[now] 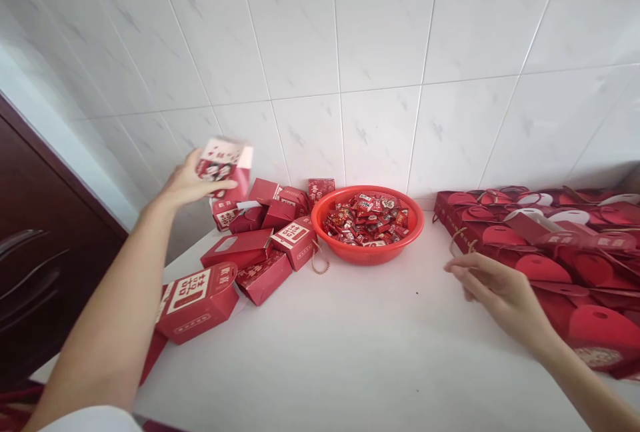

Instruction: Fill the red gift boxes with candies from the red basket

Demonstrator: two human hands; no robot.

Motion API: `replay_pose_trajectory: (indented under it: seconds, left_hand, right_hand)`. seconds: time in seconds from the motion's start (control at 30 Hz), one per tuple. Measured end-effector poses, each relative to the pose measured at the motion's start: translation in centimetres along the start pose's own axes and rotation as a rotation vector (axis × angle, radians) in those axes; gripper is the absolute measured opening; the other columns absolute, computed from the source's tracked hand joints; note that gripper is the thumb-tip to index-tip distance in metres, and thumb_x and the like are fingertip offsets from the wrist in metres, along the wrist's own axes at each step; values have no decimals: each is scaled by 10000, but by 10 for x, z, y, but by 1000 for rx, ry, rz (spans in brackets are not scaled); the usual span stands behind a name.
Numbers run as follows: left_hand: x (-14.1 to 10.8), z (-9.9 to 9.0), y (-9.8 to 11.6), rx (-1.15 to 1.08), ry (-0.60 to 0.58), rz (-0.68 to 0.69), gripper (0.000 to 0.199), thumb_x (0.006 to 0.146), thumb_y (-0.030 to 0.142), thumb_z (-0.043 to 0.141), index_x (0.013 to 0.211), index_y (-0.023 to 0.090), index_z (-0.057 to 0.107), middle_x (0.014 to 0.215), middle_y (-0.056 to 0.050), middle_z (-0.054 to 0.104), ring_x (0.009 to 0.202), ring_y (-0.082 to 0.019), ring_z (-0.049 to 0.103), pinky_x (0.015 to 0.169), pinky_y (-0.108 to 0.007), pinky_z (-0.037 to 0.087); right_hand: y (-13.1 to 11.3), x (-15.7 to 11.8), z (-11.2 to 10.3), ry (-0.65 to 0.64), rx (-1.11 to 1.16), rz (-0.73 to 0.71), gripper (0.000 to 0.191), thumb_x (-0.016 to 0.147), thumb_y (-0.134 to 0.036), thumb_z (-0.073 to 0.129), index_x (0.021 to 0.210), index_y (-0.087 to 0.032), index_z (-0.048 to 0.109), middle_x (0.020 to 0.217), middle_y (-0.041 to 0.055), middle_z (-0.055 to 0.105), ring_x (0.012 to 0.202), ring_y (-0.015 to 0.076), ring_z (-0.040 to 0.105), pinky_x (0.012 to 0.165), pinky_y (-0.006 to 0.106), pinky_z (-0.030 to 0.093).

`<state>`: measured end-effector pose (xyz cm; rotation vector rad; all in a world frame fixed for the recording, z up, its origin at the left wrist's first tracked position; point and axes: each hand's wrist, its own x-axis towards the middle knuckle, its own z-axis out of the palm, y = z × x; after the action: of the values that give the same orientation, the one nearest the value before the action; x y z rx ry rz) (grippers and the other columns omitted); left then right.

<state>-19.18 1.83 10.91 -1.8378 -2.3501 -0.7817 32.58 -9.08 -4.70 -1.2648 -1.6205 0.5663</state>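
Note:
Raised at the left, my left hand (186, 182) is closed around a small red and white paper gift box (227, 162), slightly blurred and held above other boxes. Over the table at the right is my right hand (493, 289), its thumb and fingers drawn together in a pinch. Whatever is between those fingertips, if anything, is hidden. A gold cord (456, 242) shows just behind them, beside the rows of red boxes; whether they touch it, I cannot tell. A red plastic basket (370, 257) full of small red-wrapped candies (367, 215) stands between the hands.
Several red gift boxes (207, 309) lie in a loose pile at the left of the white table (370, 352). Tightly packed red boxes with rounded flaps (543, 269) fill the right side. A tiled wall (380, 132) rises behind, and a dark cabinet (45, 232) is at the left.

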Motion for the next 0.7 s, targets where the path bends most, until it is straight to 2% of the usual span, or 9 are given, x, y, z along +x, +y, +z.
replay_pose_trajectory:
  seconds: [0.03,0.1,0.2,0.3,0.37,0.43,0.57,0.63,0.7]
  left_hand:
    - [-3,1,22,-120,3,88,1128,754,528,728,1599,173,70,1552,-162,429,1347,-314,499,1121,-416,405]
    - [-20,12,67,-285,-119,324,1243,688,538,786,1615,195,33,1571,-158,395,1358,-322,489,1123,-395,407]
    - [-71,39,126,-284,-294,614,1280,657,603,805,1623,234,52,1618,-179,292,1378,-382,455,1127,-470,405]
    - [-130,73,160,-209,-352,659,1192,693,540,809,1613,388,67,1500,-153,403,1217,-393,584,973,-534,520]
    - [-160,94,169,-188,-335,632,1150,717,474,808,1609,407,84,1417,-154,433,1178,-401,601,919,-546,543]
    - [-178,110,170,-187,-297,608,1127,721,432,814,1610,384,123,1344,-155,445,1164,-411,599,896,-550,547]
    - [-194,124,163,-195,-237,592,1107,732,388,827,1608,357,151,1327,-164,420,1247,-455,540,918,-571,526]
    - [-199,124,160,-224,-253,596,1106,740,406,829,1607,359,143,1378,-183,397,1269,-466,526,916,-579,526]
    - [-201,124,157,-308,-289,633,1096,756,462,817,1606,357,132,1448,-201,365,1284,-452,525,904,-555,543]
  right_hand:
    - [-8,8,7,-63,24,-18,366,872,-575,618,875,-216,693,647,25,639,506,155,578,485,274,511]
    - [-26,28,19,-125,86,-79,371,899,-566,608,937,-202,670,783,49,681,549,142,595,516,273,514]
    - [-51,56,31,-33,242,-163,456,883,-606,623,1072,-191,626,1014,96,695,652,153,630,516,267,506]
    - [-65,72,38,60,323,-173,454,899,-614,604,1056,-189,635,951,72,699,702,157,627,567,263,511]
    - [-64,75,43,72,327,-161,424,881,-602,632,903,-179,644,796,42,672,669,150,595,570,256,483]
    - [-58,72,50,82,329,-154,424,854,-591,666,783,-177,610,710,25,638,634,141,563,561,254,448]
    - [-51,60,60,48,327,-187,364,841,-538,709,886,-186,629,767,28,669,685,158,594,590,258,444]
    - [-55,54,62,52,310,-225,324,859,-500,709,934,-190,652,806,28,675,719,160,601,608,254,448]
    - [-61,49,62,93,332,-218,305,908,-491,655,891,-186,659,787,21,652,681,141,570,580,242,427]
